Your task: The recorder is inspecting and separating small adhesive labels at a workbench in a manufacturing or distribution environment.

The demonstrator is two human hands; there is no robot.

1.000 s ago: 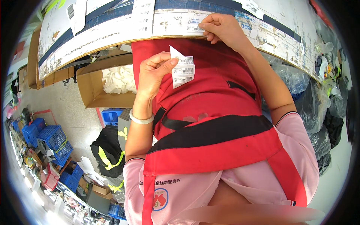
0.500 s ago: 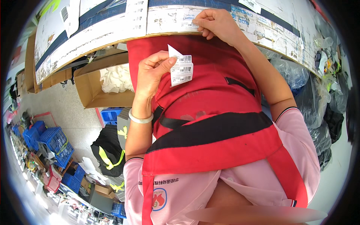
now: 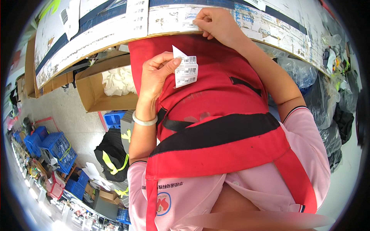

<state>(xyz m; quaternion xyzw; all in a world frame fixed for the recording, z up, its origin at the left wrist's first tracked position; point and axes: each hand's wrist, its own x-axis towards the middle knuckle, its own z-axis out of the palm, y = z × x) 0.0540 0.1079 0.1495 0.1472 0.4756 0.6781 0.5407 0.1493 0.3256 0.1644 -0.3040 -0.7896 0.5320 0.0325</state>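
My left hand (image 3: pixel 157 75) pinches a folded strip of white barcode labels (image 3: pixel 186 72) between thumb and fingers, held in front of my red apron (image 3: pixel 216 104). My right hand (image 3: pixel 219 26) is over the near edge of a worn white tabletop (image 3: pixel 169 21), thumb and forefinger pressed together. Their tips meet the right end of a small printed label (image 3: pixel 188 25) at the table edge. Whether the pinch grips that label or something else is too small to make out.
A long strip of labels (image 3: pixel 137 17) lies across the tabletop at left. Below it stands a cardboard box (image 3: pixel 98 98) with white pieces inside. Blue crates (image 3: pixel 59 148) stand on the floor at left, clear plastic bags (image 3: pixel 323 104) at right.
The view has shifted slightly, and the table appears a little further left. My right hand stays pinched at the table edge; my left still holds the label strip.
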